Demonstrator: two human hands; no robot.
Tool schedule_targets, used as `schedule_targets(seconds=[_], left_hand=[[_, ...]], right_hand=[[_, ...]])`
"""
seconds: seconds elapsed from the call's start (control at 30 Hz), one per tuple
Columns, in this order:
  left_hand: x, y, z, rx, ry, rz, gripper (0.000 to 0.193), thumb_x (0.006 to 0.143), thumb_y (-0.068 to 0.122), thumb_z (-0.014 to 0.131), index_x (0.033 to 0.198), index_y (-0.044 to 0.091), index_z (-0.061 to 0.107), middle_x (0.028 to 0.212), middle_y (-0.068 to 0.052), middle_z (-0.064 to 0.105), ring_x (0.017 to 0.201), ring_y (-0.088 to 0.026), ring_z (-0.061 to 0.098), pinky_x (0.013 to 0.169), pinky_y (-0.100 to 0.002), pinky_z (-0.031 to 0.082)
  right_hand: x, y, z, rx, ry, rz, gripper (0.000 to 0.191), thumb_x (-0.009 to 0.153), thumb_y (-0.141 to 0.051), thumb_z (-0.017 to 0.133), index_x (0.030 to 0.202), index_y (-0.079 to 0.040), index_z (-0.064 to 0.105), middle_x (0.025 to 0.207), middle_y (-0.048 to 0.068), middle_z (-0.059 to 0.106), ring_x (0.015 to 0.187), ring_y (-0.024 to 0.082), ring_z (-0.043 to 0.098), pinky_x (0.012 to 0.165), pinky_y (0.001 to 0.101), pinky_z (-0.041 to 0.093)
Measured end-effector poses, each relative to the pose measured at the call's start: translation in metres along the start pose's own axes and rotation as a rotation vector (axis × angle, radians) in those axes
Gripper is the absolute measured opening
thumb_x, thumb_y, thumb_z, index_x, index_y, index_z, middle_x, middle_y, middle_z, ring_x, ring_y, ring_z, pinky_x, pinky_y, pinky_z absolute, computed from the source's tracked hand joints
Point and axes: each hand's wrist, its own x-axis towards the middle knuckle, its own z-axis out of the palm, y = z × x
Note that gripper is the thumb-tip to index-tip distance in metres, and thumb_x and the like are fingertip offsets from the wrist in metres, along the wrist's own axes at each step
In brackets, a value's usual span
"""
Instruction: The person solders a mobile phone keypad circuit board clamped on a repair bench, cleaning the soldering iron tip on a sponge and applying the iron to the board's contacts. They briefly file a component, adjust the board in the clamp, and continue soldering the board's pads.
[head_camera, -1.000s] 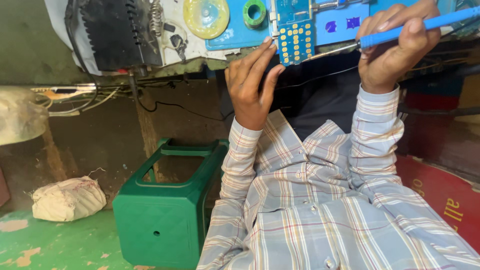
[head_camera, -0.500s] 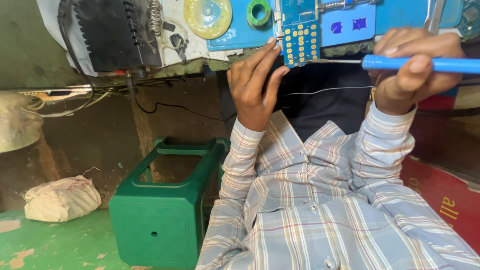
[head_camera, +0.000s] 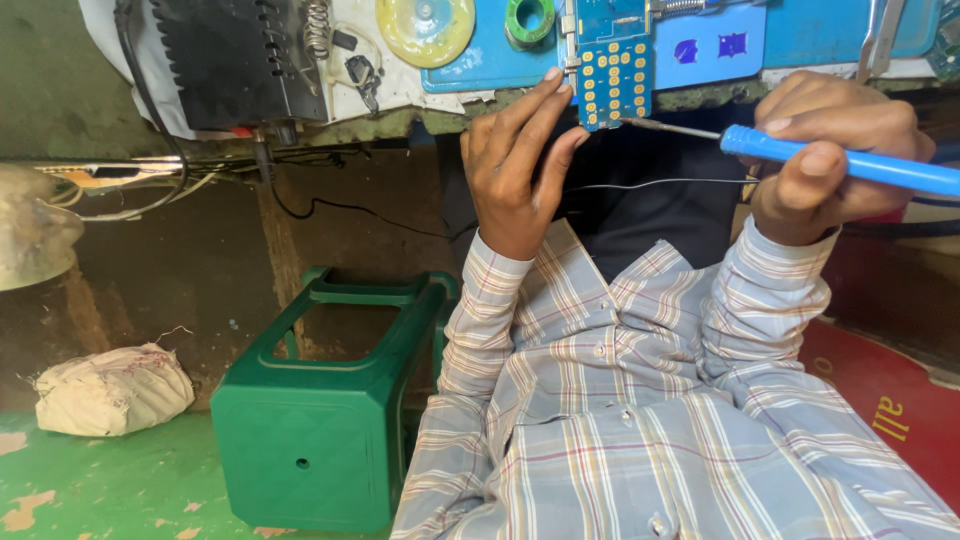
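Your left hand (head_camera: 520, 165) pinches the blue circuit board (head_camera: 612, 75) at the desk (head_camera: 420, 115) edge; your right hand (head_camera: 825, 155) grips the soldering iron (head_camera: 850, 165). Hold the board steady and touch the tip to one pad only.

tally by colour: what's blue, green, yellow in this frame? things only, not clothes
Blue: 3 — circuit board steadied by the left hand, tool handle held in the right hand, work mat
Green: 2 — plastic stool, tape ring
Yellow: 1 — round disc
Total: 6
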Motion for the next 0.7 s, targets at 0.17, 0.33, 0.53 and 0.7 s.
schedule_targets(seconds=[0.17,0.33,0.53,0.7], left_hand=[[-0.002,-0.002,0.001,-0.003,0.002,0.004,0.038,0.1,0.022,0.08,0.135,0.014,0.068,0.142,0.006,0.065,0.105,-0.014,0.061,0.097,-0.028,0.043],[-0.005,-0.003,0.007,0.015,0.026,0.001,0.037,0.101,0.025,0.079,0.135,0.014,0.068,0.141,0.007,0.065,0.102,-0.014,0.06,0.095,-0.027,0.042],[-0.008,-0.004,0.018,0.064,0.101,0.016,0.036,0.102,0.027,0.076,0.135,0.015,0.067,0.141,0.008,0.064,0.101,-0.013,0.058,0.094,-0.028,0.039],[-0.009,-0.007,0.018,0.059,0.094,0.025,0.037,0.102,0.027,0.076,0.135,0.014,0.067,0.141,0.007,0.064,0.101,-0.013,0.058,0.094,-0.028,0.039]], right_hand=[[0.006,-0.006,0.002,-0.045,-0.044,0.003,0.043,0.111,-0.032,0.062,0.098,0.007,0.052,0.077,0.02,0.063,0.054,0.025,0.059,0.051,0.0355,0.051],[0.035,-0.021,-0.006,-0.111,-0.339,-0.009,0.034,0.118,-0.026,0.065,0.104,0.005,0.06,0.084,0.016,0.065,0.066,0.026,0.068,0.061,0.0333,0.054],[0.053,-0.045,-0.003,-0.25,-0.552,0.003,0.024,0.115,-0.019,0.071,0.107,0.002,0.063,0.08,0.012,0.065,0.071,0.028,0.068,0.067,0.0352,0.053],[0.052,-0.049,-0.002,-0.293,-0.565,0.037,0.029,0.119,-0.023,0.075,0.107,0.001,0.065,0.085,0.012,0.068,0.072,0.026,0.066,0.066,0.0321,0.049]])
